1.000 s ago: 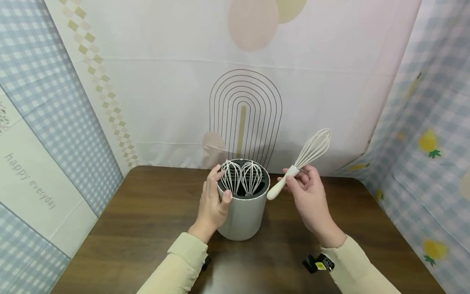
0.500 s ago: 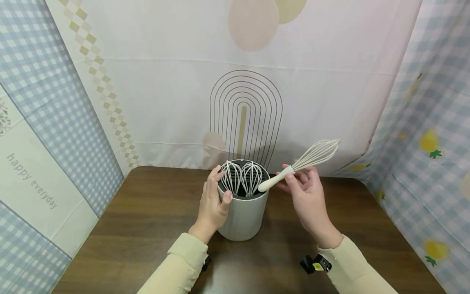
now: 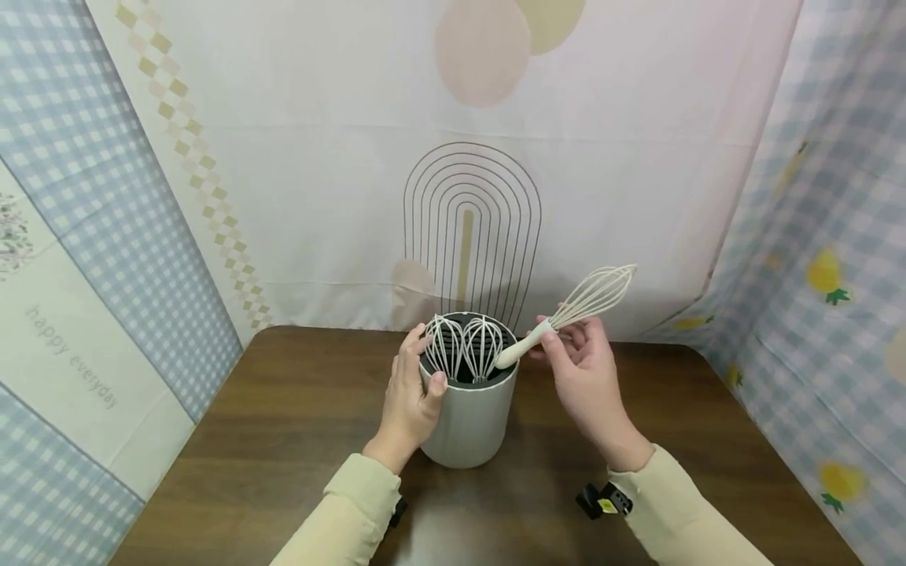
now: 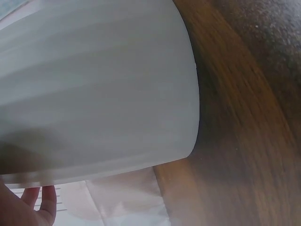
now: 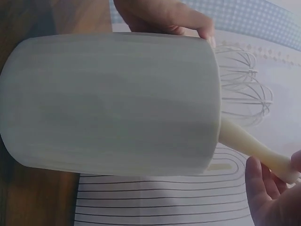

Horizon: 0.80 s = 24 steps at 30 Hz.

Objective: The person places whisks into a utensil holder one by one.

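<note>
A light grey, round utensil holder with a dark slotted insert stands upright on the table. Two whisks stand in it, wire heads up. My left hand grips the holder's left side near the rim, thumb in front. My right hand pinches a cream whisk near the top of its handle. That whisk tilts, wires up and right, its handle end at the holder's right rim. In the right wrist view, the handle passes behind the rim. The holder's wall fills much of the left wrist view.
The dark brown wooden table carries the holder. A white patterned cloth hangs close behind it. Blue checked cloths hang at the left and right.
My right hand has moved left, bringing the whisk's handle end from beside the holder to over its right rim. The whisk tilts flatter than before. My left hand has kept its grip.
</note>
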Tool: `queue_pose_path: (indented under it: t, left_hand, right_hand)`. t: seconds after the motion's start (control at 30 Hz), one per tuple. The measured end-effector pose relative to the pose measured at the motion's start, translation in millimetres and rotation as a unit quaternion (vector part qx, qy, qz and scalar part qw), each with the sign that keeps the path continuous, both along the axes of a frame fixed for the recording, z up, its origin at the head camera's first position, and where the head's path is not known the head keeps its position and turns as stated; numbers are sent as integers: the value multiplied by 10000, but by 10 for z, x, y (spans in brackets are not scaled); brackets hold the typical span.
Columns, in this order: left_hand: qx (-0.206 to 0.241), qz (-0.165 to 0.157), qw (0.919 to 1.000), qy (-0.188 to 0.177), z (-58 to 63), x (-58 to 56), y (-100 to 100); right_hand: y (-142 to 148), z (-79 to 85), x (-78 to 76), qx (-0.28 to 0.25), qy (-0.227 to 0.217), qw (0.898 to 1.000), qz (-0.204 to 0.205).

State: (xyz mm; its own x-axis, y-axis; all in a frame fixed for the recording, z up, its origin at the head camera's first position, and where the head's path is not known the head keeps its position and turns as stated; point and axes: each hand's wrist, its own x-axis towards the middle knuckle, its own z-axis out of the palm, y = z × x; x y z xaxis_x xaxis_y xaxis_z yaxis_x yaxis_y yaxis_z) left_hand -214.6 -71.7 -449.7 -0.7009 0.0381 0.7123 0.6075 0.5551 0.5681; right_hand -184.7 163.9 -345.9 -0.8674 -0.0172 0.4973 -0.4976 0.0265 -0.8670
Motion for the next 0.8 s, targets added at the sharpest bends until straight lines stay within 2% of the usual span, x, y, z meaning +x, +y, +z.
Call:
queue_pose_path:
  t: [0.23,0.4,0.8]
  left_hand:
    - [18,-2,10000,-41,-8,38,32]
    - [12,11,10000,-63,-4,60,66]
    - [-10,67,10000,-19,7,59,71]
  right_hand:
    - [-47,-14,-27,201,-255,9994,149]
    - [-68,-60,-68,661,-464,9964,271]
    - [-111,-73,-130,1191,-737,9900,146]
